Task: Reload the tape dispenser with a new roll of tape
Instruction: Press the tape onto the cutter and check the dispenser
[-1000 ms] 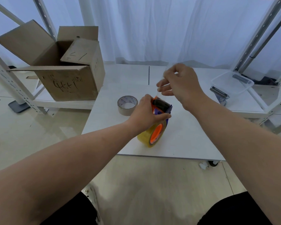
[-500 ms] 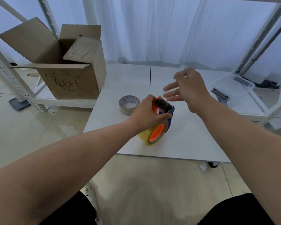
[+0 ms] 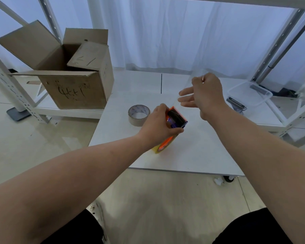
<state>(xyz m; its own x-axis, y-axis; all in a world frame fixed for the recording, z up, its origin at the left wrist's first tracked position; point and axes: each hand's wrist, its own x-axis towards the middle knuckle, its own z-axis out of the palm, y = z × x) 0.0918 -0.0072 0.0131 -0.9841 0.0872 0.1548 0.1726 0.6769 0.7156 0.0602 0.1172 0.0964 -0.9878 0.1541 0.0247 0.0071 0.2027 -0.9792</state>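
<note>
right hand [image 3: 207, 95] has gone up and farther right, pinching clear tape [image 3: 188, 83] pulled from the yellow roll [image 3: 157, 150] already inside the tape dispenser [image 3: 176, 118], which left hand [image 3: 158, 125] grips mid-table [image 3: 192, 152] (nearly done, i think).

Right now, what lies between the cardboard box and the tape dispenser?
A beige tape ring lies flat on the white table between the cardboard box and the tape dispenser, which the left hand grips, seen in the head view.

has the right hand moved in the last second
Yes: the right hand, pinching clear tape, shifted right, away from the black seam line in the white table; the left hand grips the orange tape dispenser.
</note>
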